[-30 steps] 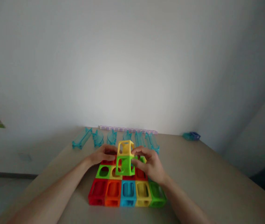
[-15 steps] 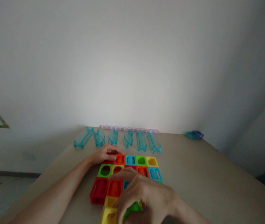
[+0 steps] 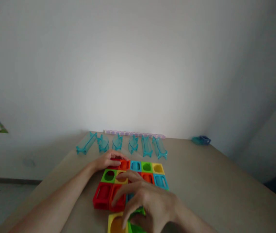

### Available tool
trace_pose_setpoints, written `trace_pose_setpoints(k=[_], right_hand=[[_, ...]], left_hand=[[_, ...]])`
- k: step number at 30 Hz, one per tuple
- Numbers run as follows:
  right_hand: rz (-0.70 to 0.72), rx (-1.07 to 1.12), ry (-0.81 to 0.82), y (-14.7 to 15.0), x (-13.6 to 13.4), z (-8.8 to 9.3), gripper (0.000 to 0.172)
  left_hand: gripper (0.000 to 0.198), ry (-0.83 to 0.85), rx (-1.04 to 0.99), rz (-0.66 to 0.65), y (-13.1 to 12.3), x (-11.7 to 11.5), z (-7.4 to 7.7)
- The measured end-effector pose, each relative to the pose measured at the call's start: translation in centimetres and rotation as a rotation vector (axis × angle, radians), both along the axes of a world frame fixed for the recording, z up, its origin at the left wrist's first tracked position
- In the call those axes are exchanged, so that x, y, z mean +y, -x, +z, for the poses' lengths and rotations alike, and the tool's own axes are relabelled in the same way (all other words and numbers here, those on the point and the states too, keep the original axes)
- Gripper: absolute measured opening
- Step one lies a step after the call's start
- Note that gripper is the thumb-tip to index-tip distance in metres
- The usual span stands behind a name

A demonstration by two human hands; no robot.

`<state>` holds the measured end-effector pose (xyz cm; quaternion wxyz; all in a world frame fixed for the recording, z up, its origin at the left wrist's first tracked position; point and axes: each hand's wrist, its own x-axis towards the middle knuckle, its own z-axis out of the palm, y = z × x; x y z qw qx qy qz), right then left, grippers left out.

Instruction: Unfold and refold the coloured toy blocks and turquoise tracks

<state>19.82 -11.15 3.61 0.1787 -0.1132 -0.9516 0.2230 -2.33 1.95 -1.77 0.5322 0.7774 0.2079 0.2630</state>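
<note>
In the head view, the left hand (image 3: 107, 160) lay at the far left corner of a grid of red, orange, yellow, green and blue hollow plastic blocks (image 3: 136, 165), its thumb over a red hollow block (image 3: 113, 167) and its fingers along the far edge; whether it pinched could not be told. The right hand (image 3: 149, 200) arched over the grid's near side, thumb and fingers apart, above a yellow hollow block with a round opening (image 3: 115, 225) and a bright green hollow block (image 3: 136, 228), which sat side by side at the picture's bottom edge; whether it gripped them could not be told. Beyond the grid, six translucent blue plastic track pieces (image 3: 147, 146) lay in a row before a purple-and-white strip (image 3: 134, 133).
</note>
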Motion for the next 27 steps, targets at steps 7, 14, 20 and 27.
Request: trace_pose_setpoints(k=[7,14,20,27], right_hand=[[-0.126,-0.036,-0.065,0.2,-0.2,0.6,0.037],[-0.166,-0.027,-0.032,0.8,-0.2,-0.2,0.037],[-0.12,0.087,0.13,0.3,-0.1,0.7,0.03],[-0.751,0.531,0.312,-4.1,4.8,-0.1,0.021]], left_hand=[[0.038,0.01,-0.017,-0.027,-0.2,0.0,0.2],[0.038,0.018,-0.02,-0.025,-0.1,0.2,-0.1],[0.037,0.098,-0.038,-0.018,-0.2,-0.1,0.0],[0.026,0.233,-0.125,0.19,-0.4,0.8,-1.2]])
